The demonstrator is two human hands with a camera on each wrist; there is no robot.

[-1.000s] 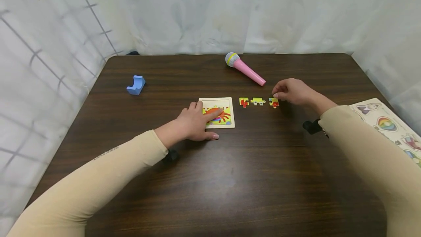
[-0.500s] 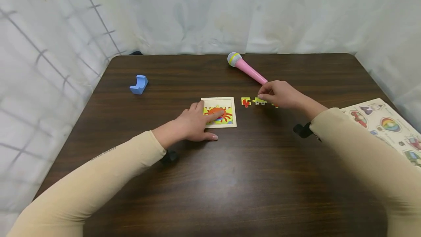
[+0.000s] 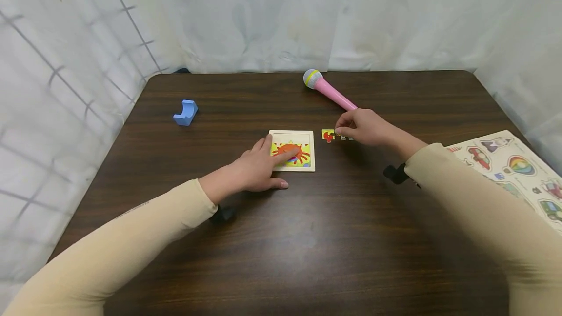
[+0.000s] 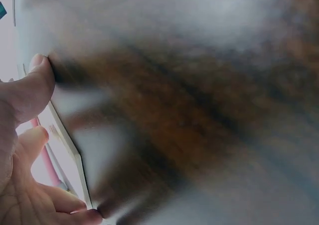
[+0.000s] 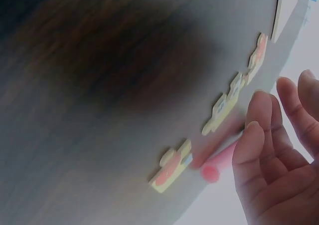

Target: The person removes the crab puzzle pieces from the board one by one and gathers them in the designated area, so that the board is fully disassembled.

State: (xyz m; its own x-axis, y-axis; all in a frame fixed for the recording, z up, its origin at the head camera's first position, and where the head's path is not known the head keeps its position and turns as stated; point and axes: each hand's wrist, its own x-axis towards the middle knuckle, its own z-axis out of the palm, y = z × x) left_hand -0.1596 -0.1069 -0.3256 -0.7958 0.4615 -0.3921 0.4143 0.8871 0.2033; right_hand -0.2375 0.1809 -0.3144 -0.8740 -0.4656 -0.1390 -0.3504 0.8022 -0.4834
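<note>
My left hand [image 3: 256, 165] rests on a small square wooden puzzle tray [image 3: 312, 150], its index finger lying over a red crab picture on yellow. In the left wrist view the left fingertips press near the tray's edge [image 4: 79, 170]. My right hand [image 3: 366, 127] hovers at a row of loose yellow jigsaw pieces, fingers loosely bent with nothing between them. The red-marked jigsaw piece [image 3: 328, 135] lies nearest the tray, and the right fingertips overlap the middle jigsaw piece [image 5: 224, 105]. A third jigsaw piece [image 5: 172, 170], hidden by the hand in the head view, lies flat on the table.
A pink toy microphone [image 3: 335, 94] lies behind the pieces, close to the right hand. At the left back stands a blue curved block [image 3: 186, 112]. A large picture puzzle board [image 3: 505, 148] lies on the right, partly under the right sleeve. White curtains [image 3: 272, 18] border the table.
My right hand has moved left along the row of pieces, from the rightmost one toward the middle and left ones. The left hand stays on the tray.
</note>
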